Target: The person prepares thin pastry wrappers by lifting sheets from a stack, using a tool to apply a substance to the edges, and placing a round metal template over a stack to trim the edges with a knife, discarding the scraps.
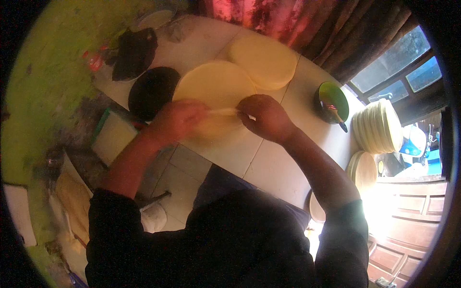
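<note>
My left hand (pixel 182 118) and my right hand (pixel 266 117) are raised over the near side of a pale yellow round sheet (pixel 216 81). A thin, whitish edge stretches between them, pinched by the fingers of both. Blur hides whether that edge belongs to the top sheet or is a separate layer. Under my hands, the near part of the round is smeared by motion. Another pale round (pixel 264 61) lies farther back, partly overlapped by the first. Beyond my left hand sits a black disc (pixel 153 91), touching or close to the sheet.
A green bowl (pixel 335 95) with a brush (pixel 338 120) in it stands right on the tiled table (pixel 230 154). Stacks of pale discs (pixel 378 126) rise by the window. A dark crumpled bag or cloth (pixel 136 52) lies at the far left; a curtain (pixel 331 28) hangs behind.
</note>
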A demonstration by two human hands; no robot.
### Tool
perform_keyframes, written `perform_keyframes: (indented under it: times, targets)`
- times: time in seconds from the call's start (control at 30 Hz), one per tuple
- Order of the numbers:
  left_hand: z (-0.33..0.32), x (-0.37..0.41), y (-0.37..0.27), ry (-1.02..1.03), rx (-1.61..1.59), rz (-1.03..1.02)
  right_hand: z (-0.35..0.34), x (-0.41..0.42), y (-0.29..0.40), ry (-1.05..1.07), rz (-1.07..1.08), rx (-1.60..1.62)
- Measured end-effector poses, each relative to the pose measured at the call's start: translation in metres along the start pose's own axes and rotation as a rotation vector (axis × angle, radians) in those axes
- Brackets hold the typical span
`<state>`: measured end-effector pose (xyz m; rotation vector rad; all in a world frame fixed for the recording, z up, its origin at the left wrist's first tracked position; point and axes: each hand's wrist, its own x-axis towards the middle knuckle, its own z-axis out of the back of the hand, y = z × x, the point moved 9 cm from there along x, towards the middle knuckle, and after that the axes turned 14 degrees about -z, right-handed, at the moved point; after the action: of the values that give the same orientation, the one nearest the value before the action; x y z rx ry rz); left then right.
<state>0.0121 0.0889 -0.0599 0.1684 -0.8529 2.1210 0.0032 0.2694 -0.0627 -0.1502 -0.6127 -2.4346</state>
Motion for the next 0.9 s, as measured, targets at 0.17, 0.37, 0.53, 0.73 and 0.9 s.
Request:
perform_keyframes:
  times: [0.17, 0.37, 0.53, 0.73, 0.9]
  targets:
    - [0.047, 0.027, 0.022, -0.136, -0.035, 0.129, 0.027, 0.034, -0.025, -0.025, -0.269, 0.253]
    - [0.110, 0.074, 0.036, -0.224, 0.051, 0.136, 0.108, 0.066, -0.018, -0.341, -0.087, 0.022]
    - [0.137, 0.101, -0.044, -0.324, -0.050, -0.011, 0.177, 0.020, 0.008, -0.326, -0.293, 0.178]
    - [0.030, 0.140, -0.056, -0.061, -0.288, 0.024, 0.195, -0.059, -0.029, -0.191, -0.454, 0.038]
    - [-0.084, 0.172, -0.057, 0.006, -0.573, 0.122, 0.194, -0.112, -0.105, -0.146, -0.544, -0.133]
